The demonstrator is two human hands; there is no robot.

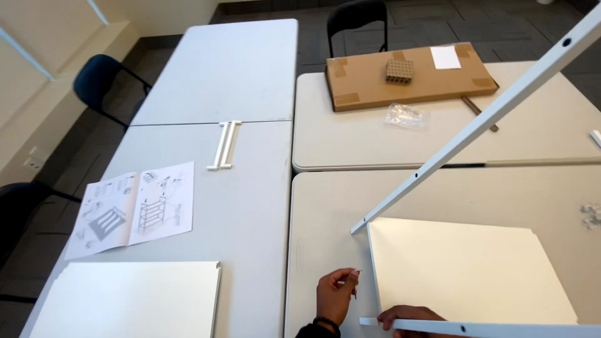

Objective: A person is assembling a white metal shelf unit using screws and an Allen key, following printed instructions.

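Observation:
My left hand point(335, 294) is low in the head view, its fingertips pinched on a small screw point(357, 273) just left of a white shelf panel point(466, 272) lying flat on the table. My right hand point(407, 315) rests its fingers on the end of a white metal rail point(482, 327) that runs along the panel's near edge. A second long white rail point(476, 128) with holes slants up from the panel's far left corner to the top right.
A flat cardboard box point(407, 78) and a clear plastic bag point(405, 116) lie on the far table. An open instruction sheet point(134, 209), two short white bars point(224, 144) and another white panel point(125, 300) lie on the left table. Small hardware point(590, 214) sits at the right edge. Chairs point(100, 78) stand around.

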